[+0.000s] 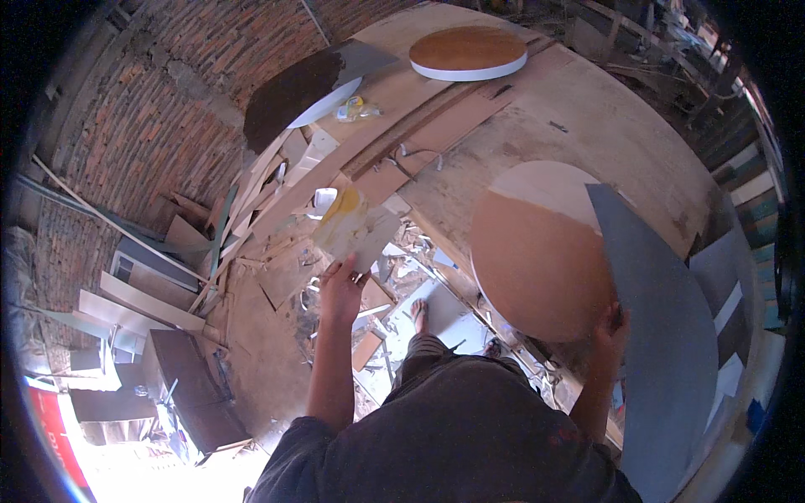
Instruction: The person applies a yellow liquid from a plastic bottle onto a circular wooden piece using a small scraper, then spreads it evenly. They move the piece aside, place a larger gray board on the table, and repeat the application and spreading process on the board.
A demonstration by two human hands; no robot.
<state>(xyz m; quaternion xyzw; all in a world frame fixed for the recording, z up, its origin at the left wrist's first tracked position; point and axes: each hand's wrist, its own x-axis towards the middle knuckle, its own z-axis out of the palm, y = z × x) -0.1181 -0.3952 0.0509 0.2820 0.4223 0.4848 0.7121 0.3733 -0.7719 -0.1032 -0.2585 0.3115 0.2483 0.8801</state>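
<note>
My left hand (pixel 341 289) grips a small flat board (pixel 377 236), held up over the littered floor. A yellow smear, which looks like adhesive, lies on a translucent pale part of it (pixel 343 217). To the right, a round board (pixel 534 270) with a white rim has a brown face and a paler band at its far end. My right hand (pixel 609 330) is at this board's near right edge, against the straight edge of a grey sheet (pixel 660 352). The sheet overlaps the round board's right side. Shadow hides what the right fingers hold.
Another round board (pixel 468 53) with a wood-brown top lies on the large worktable (pixel 629 132). A partly dark-coated sheet (pixel 295 88) and a clear bottle (pixel 357 110) are by the brick wall (pixel 201 38). Offcuts (pixel 402 264) litter the floor around my feet. A dark cabinet (pixel 188 383) stands lower left.
</note>
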